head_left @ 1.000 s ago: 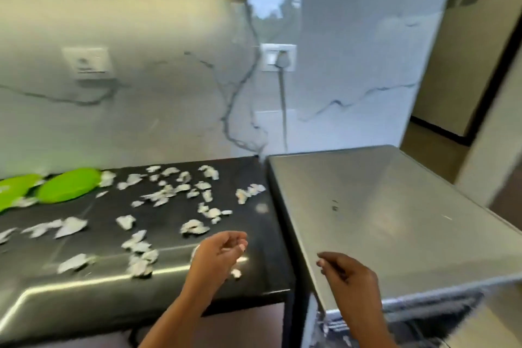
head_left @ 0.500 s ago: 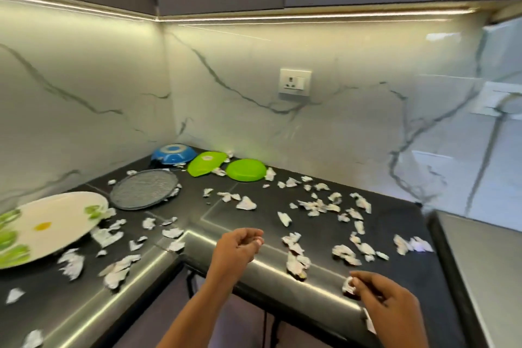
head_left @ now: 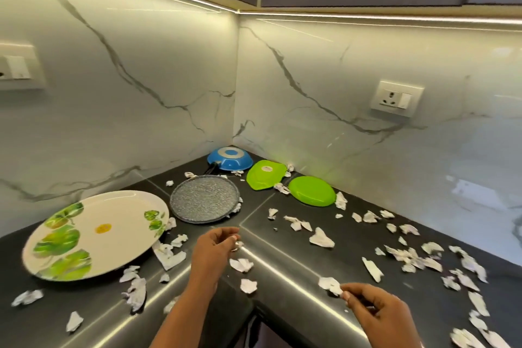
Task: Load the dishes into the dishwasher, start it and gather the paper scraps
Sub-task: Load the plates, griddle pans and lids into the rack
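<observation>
**At the corner surface: dishes all out, scrap-gathering barely begun**

Across the dark L-shaped surface we log every dish lying out. The white leaf-print plate is at the left, with the grey speckled griddle pan just beside it. The blue frying pan sits upturned in the far corner. The squarish green dish and the oval green dish lie near the right wall. The dishwasher is not in view. We judge that loading and starting it are not yet done.

Paper scraps litter both runs of the surface and are thickest to the right. Several lie against the plate rim and the griddle pan. We see no gathered heap, so nearly all of that step is left.

The right hand is low at the front edge, with thumb and fingertips pinched on one white scrap. The left hand hovers over the inner corner, fingers curled in close. A small white bit shows at its fingertips. We cannot tell whether it is held or lying on the surface beneath.

For writing, we find a yellow round sticker at the plate's centre and a pale round sticker on the squarish green dish. Both are too small to read. The wall socket shows no legible marking, and we can make out no brand anywhere.
</observation>
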`<state>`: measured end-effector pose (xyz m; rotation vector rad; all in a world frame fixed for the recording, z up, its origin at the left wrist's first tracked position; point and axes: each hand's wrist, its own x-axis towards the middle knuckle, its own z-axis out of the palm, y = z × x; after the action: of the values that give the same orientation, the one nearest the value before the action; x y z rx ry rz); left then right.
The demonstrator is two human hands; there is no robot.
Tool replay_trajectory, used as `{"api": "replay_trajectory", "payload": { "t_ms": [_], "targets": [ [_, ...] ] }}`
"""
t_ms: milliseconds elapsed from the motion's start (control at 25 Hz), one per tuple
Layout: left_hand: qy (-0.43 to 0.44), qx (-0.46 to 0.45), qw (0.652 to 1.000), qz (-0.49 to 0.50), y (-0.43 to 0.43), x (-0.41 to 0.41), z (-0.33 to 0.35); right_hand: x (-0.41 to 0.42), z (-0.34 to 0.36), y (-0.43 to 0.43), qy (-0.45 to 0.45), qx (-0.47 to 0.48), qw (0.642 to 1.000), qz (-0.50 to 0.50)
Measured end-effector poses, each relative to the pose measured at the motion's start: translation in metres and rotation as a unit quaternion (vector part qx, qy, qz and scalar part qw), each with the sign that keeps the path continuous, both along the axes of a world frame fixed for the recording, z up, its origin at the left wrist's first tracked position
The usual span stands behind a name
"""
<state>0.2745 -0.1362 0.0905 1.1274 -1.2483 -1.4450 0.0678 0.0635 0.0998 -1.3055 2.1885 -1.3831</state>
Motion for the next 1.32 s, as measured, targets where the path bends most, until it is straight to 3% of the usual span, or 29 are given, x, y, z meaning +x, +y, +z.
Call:
{"api": "replay_trajectory", "payload": {
  "t_ms": [280, 640, 800, 960, 1320],
  "targets": [
    [-0.054, 0.024, 0.992, 0.11, -0.094, 0.045, -0.042, 0.038, -0.011, -0.099, 0.03, 0.039, 0.997, 0.051],
    [-0.155, 0.025, 0.979, 0.132, -0.134, 0.05, -0.072, 0.071, -0.035, -0.184, -0.002, 0.071, 0.992, 0.108],
    [-0.206, 0.026, 0.97, 0.126, -0.146, 0.048, -0.075, 0.074, -0.049, -0.22, -0.051, 0.101, 0.986, 0.121],
    [-0.226, 0.01, 0.962, 0.151, -0.154, 0.041, -0.088, 0.062, -0.076, -0.255, -0.122, 0.204, 0.96, 0.149],
    [-0.392, -0.016, 0.892, 0.223, -0.186, 0.017, -0.096, 0.042, -0.07, -0.34, -0.276, 0.268, 0.909, 0.163]
  ]
}}
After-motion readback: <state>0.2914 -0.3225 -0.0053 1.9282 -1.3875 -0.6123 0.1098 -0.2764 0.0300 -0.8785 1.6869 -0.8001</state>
